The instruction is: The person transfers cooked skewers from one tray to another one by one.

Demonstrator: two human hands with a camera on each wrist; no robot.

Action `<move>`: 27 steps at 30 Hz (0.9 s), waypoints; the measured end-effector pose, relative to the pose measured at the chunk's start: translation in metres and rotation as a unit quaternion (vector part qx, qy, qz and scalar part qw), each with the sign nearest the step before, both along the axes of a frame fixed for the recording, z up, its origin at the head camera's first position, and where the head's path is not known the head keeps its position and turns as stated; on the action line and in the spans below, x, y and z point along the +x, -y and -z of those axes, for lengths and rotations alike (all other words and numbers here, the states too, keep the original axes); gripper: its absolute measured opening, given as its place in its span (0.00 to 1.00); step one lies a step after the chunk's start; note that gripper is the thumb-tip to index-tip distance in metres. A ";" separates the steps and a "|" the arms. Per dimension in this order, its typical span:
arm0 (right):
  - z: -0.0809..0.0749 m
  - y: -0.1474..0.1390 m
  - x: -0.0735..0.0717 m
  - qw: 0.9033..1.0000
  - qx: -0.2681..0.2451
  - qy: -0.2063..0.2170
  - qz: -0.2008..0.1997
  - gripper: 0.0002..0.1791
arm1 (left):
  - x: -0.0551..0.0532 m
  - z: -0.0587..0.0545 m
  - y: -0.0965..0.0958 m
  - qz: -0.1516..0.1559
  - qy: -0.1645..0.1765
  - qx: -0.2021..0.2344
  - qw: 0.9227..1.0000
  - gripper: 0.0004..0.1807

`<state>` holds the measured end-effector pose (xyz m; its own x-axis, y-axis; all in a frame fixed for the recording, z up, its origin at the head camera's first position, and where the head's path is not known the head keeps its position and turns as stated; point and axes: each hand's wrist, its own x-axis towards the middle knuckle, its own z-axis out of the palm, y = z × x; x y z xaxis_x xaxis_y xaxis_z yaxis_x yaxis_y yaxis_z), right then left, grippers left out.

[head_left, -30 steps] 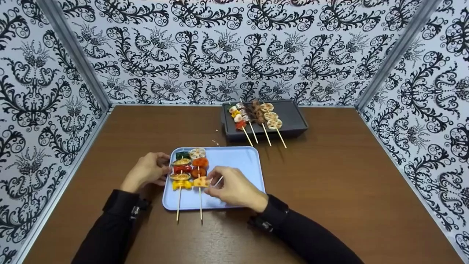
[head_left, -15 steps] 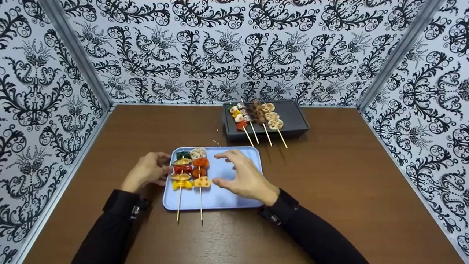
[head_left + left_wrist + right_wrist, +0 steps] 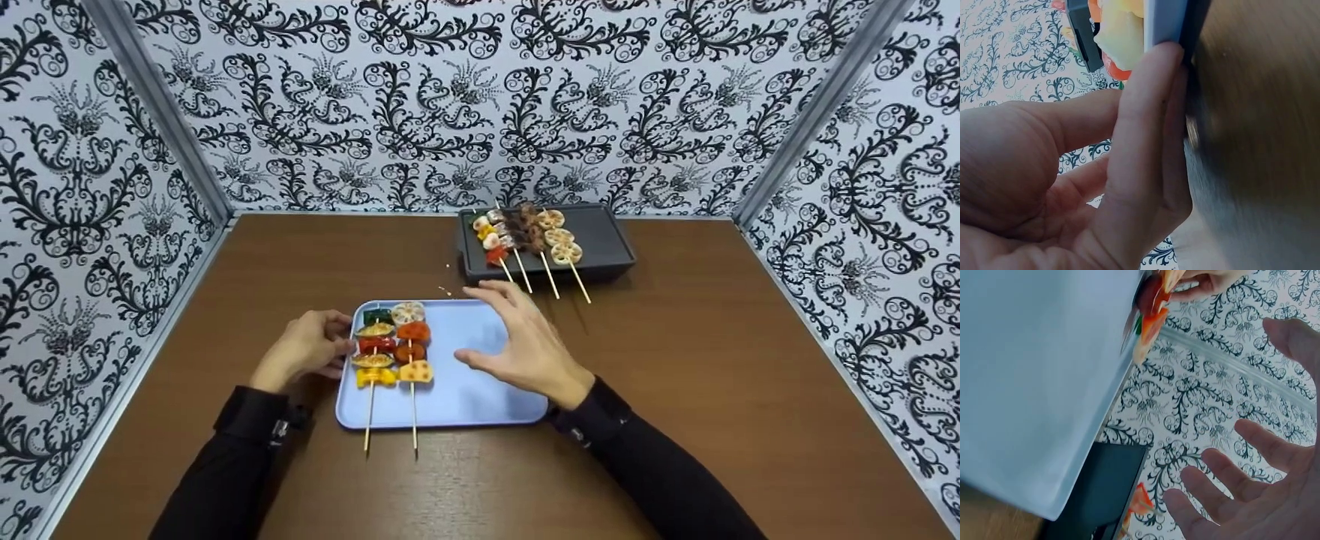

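Observation:
A light blue tray (image 3: 465, 394) lies on the table. On its left half are two food skewers side by side: one vegetable skewer (image 3: 376, 345) with green, red and yellow pieces, the other skewer (image 3: 412, 331) with a lotus root slice, orange pieces and a tan spotted piece. My left hand (image 3: 304, 349) holds the tray's left rim; the left wrist view shows a fingertip (image 3: 1165, 56) against that edge. My right hand (image 3: 529, 349) hovers over the tray's right side, fingers and thumb spread apart. Nothing is between them in the right wrist view.
Behind the tray, at the back wall, stands a dark grill plate (image 3: 596, 236). Several skewers lie on it, including a lotus root skewer (image 3: 559, 237) and a brown meat skewer (image 3: 531, 229), their sticks pointing forward. Small pale crumbs (image 3: 444, 290) lie on the wooden table.
My right hand has let go of the tan-tipped skewer and moved right and away over the tray, its fingers spreading. My left hand has stayed at the tray's left edge.

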<state>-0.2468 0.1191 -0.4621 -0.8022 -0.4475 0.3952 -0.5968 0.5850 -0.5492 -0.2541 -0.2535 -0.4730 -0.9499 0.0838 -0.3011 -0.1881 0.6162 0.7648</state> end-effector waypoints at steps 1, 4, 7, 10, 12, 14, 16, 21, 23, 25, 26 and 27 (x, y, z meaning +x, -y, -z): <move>-0.001 -0.002 -0.001 1.000 0.001 -0.004 0.006 0.51 | 0.000 0.000 0.000 0.000 0.001 0.002 1.000 0.28; -0.003 -0.010 -0.005 1.000 0.006 -0.016 0.024 0.52 | -0.001 0.000 -0.001 0.000 0.005 0.002 1.000 0.28; -0.006 -0.017 -0.009 0.999 0.009 -0.027 0.039 0.53 | 0.000 -0.001 -0.001 -0.004 0.009 0.000 1.000 0.28; -0.009 -0.024 -0.014 0.998 0.008 -0.039 0.055 0.55 | 0.000 -0.002 0.000 -0.007 0.010 -0.002 1.000 0.28; -0.011 -0.029 -0.016 0.997 0.007 -0.045 0.067 0.57 | 0.000 -0.002 0.001 -0.007 0.010 -0.002 1.000 0.28; -0.013 -0.035 -0.020 0.996 0.006 -0.046 0.079 0.59 | 0.000 -0.002 0.000 -0.004 0.009 -0.001 1.000 0.28; -0.015 -0.041 -0.023 0.995 0.007 -0.041 0.089 0.61 | -0.001 -0.001 0.000 -0.002 0.008 0.000 1.000 0.29; -0.020 -0.062 -0.034 0.992 0.000 -0.021 0.124 0.66 | -0.003 0.001 0.002 -0.002 0.005 0.010 1.000 0.29; -0.021 -0.070 -0.039 0.990 0.001 -0.011 0.138 0.66 | -0.004 0.001 0.003 -0.005 0.007 0.016 1.000 0.29; -0.022 -0.078 -0.043 0.989 0.007 -0.002 0.146 0.67 | -0.004 0.001 0.003 -0.006 0.012 0.019 1.000 0.29; -0.022 -0.082 -0.045 0.988 0.010 0.003 0.151 0.68 | -0.004 0.001 0.003 -0.007 0.014 0.020 1.000 0.29; -0.022 -0.087 -0.047 0.988 0.011 0.009 0.156 0.68 | -0.004 0.001 0.003 -0.008 0.016 0.022 1.000 0.29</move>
